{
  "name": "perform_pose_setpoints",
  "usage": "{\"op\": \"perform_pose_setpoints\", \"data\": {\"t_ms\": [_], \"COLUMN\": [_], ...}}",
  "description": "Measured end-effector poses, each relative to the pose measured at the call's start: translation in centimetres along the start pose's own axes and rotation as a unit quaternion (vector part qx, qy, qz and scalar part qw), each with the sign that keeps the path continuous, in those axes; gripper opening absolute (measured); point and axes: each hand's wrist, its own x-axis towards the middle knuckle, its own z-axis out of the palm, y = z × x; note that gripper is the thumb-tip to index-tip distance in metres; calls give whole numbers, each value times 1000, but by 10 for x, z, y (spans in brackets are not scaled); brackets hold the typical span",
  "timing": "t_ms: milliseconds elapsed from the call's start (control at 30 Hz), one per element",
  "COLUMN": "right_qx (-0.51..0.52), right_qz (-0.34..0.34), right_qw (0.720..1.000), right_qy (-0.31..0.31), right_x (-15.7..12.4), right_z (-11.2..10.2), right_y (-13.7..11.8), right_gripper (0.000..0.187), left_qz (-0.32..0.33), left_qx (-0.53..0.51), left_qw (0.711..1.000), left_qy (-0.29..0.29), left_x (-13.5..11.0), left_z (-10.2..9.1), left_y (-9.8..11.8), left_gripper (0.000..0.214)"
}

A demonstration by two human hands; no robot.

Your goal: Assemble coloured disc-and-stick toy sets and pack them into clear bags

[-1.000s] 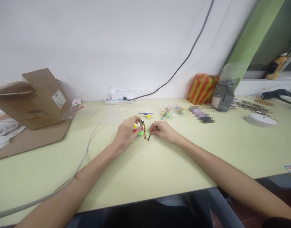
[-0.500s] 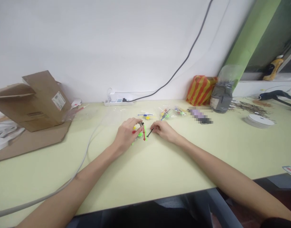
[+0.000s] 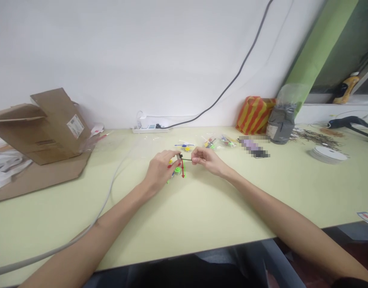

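Observation:
My left hand (image 3: 158, 170) is pinched on a small light piece with a black top (image 3: 180, 156). Just under its fingertips, a red arrow-shaped stick (image 3: 183, 170), a green stick and a round green part (image 3: 177, 171) show, with bits of yellow and blue partly covered by the fingers. Whether the hand grips these too, I cannot tell. Between thumb and fingers, my right hand (image 3: 208, 161) holds a thin black stick (image 3: 187, 160). The stick points left, its tip at or close to the black top; contact is too small to make out.
Clear bags with colourful plastic parts (image 3: 209, 143) lie behind the hands. A power strip (image 3: 147, 129) stands by the wall. At left are a cardboard box (image 3: 51, 132) and a grey cable (image 3: 107, 196); at right, a striped bag (image 3: 254, 116) and a white spool (image 3: 328, 154).
The black stick has swung from slanting downward to nearly level, its tip now up by the black-topped piece. My right hand has turned slightly; my left hand has barely moved.

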Motion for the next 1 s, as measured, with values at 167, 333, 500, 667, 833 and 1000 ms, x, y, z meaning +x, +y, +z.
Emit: {"op": "perform_pose_setpoints", "data": {"t_ms": [167, 333, 500, 667, 833, 1000], "right_qx": [146, 208, 169, 108, 100, 121], "right_qz": [30, 64, 50, 16, 24, 30], "right_qw": [986, 971, 978, 987, 988, 984], "right_qy": [68, 93, 108, 120, 117, 127], "right_x": [0, -1, -1, -3, -4, -5], "right_z": [21, 31, 34, 35, 38, 42], "right_y": [-8, -7, -6, -9, -9, -8], "right_gripper": [41, 46, 48, 48, 48, 39], "left_qz": [24, -7, -29, -59, -65, -76], "left_qx": [-29, -105, -185, -207, -226, -237], "left_qw": [999, 994, 982, 977, 972, 969], "left_qy": [-3, -17, -26, -9, 1, 8], "left_x": [0, -3, -6, -8, -7, -5], "left_z": [-2, -2, -2, -4, -5, -3], "left_y": [7, 22, 33, 39, 39, 33], "left_gripper": [23, 20, 21, 27, 29, 25]}}
